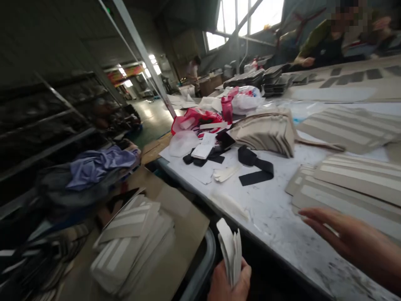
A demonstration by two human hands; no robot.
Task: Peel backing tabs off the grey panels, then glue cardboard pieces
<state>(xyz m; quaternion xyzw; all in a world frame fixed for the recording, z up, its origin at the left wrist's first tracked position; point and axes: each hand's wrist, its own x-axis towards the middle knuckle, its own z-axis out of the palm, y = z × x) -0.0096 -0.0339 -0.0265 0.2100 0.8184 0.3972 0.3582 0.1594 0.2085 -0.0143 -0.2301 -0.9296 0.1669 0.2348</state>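
In my left hand (230, 284) is a small bundle of white strips (230, 246), held upright near the table's front edge. My right hand (341, 230) is over the table at the right, fingers stretched out, with nothing visible in it. Its fingertips are by the near edge of a stack of beige panels with pale stripes (332, 202); whether they touch it I cannot tell. More white strips (227, 172) lie on the white tabletop (275, 225), beside a folded black band (258, 169).
On the left, striped beige panels (125, 246) are piled on cardboard (184, 234). A curved stack of beige pieces (266, 129), a pink bottle (227, 109) and plastic bags (196, 119) stand farther back. Another person (328, 42) is across the table, at the upper right.
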